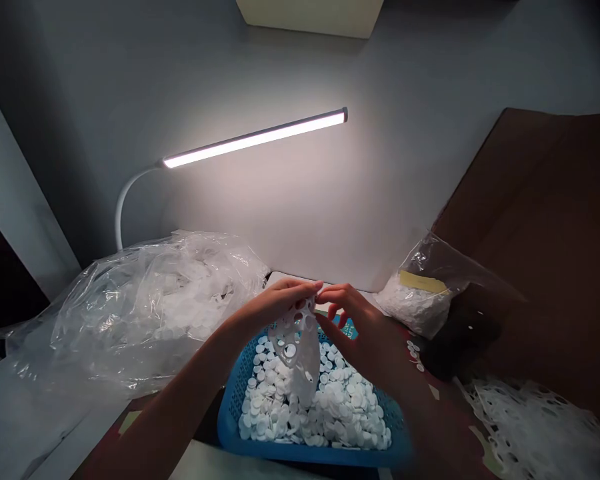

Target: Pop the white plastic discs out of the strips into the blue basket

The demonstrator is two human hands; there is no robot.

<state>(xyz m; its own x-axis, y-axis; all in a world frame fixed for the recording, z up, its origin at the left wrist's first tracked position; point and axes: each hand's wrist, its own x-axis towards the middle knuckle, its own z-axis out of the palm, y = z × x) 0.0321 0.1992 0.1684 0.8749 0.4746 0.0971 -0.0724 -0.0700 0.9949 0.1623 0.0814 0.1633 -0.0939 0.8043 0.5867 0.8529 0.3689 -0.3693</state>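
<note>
My left hand (290,295) is closed on the top of a thin white punched sheet (305,353), which hangs down with round holes in it. Facing it, my right hand (353,315) has its fingers curved and its thumb apart from them, the fingertips at the sheet's upper edge; whether they touch it is hard to see. Beneath both hands sits a blue plastic basket (230,420), holding a heap of small white round discs (347,407). The hanging sheet hides part of the heap.
A big clear plastic bag (145,313) of white pieces lies on the left. Behind it a lit lamp (255,138) reaches across. At right are a smaller bag (415,300) with a yellow label, a dark object (460,337), punched sheets (540,427) and a cardboard panel (545,253).
</note>
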